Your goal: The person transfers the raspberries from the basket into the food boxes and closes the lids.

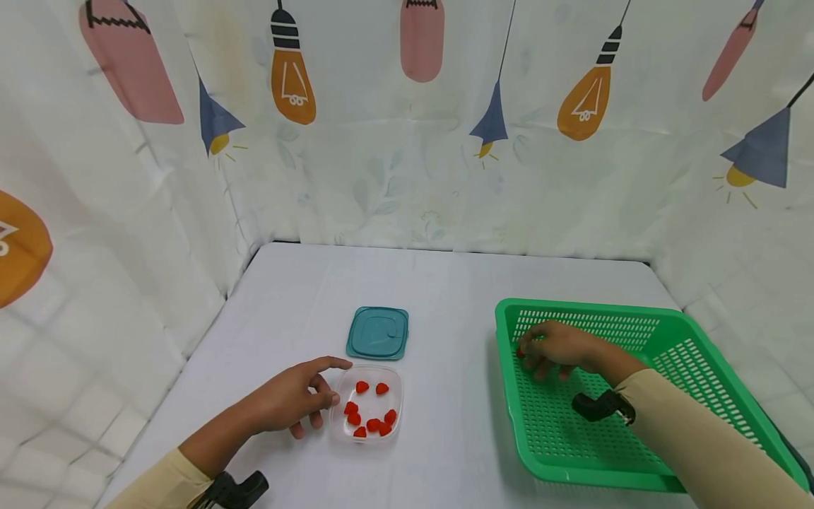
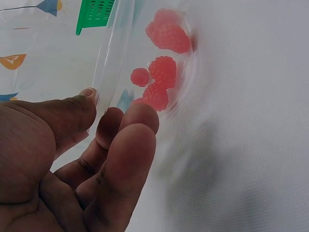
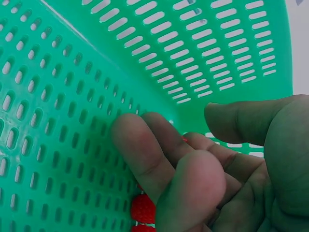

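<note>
A clear plastic container (image 1: 369, 436) holds several red raspberries (image 1: 372, 425). My left hand (image 1: 294, 397) lies at its left side; index finger and thumb touch the rim, with the other fingers loosely bent outside it. The left wrist view shows the thumb against the clear wall. My right hand (image 1: 559, 348) is down inside the green basket (image 1: 553, 424), near its far left corner. Raspberries (image 3: 144, 209) lie beside its fingers on the basket floor, partly hidden by them. In the right wrist view the thumb stands apart and nothing is gripped.
A teal lid (image 1: 378, 332) lies on the white-covered table (image 1: 445, 396), just behind the container. The basket's raised walls surround the right hand. Printed curtains (image 1: 407, 162) close off the back and both sides.
</note>
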The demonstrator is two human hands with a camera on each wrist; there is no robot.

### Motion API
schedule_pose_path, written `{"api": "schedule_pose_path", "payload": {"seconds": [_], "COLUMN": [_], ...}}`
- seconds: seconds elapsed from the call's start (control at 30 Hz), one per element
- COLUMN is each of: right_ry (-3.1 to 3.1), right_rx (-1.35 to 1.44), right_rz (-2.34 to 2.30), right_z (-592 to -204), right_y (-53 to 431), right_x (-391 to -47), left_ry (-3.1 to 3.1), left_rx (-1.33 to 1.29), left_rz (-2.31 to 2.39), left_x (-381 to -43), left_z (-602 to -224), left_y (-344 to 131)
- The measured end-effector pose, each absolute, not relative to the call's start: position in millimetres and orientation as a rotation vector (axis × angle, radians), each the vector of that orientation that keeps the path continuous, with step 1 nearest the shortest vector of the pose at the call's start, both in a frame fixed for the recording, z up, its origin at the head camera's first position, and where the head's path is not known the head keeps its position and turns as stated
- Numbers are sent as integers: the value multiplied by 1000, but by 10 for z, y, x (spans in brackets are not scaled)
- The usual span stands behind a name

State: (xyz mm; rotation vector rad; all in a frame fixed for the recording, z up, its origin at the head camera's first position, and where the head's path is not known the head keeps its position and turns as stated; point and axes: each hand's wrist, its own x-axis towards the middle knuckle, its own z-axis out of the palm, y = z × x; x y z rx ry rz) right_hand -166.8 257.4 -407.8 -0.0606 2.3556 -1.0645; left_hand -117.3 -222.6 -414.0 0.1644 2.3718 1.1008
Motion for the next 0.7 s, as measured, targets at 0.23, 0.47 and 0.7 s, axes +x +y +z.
{"api": "schedule_pose_path", "payload": {"seconds": [0.23, 0.47, 0.7], "right_ry": [2337, 2326, 2323], "right_rx": [-54, -55, -38], "right_rz": [-1049, -1041, -1042], "right_z": [-4079, -4098, -4118], "right_y": [2526, 2514, 2513], "right_x": [-1652, -1635, -1627], "left_ry": [2370, 2360, 2359], "left_rx": [168, 193, 188], "left_rz": [1099, 1110, 1112], "left_x": [-1179, -1184, -1180], "left_z": [-4150, -4148, -4155], "left_y": [-2238, -2249, -2247]}}
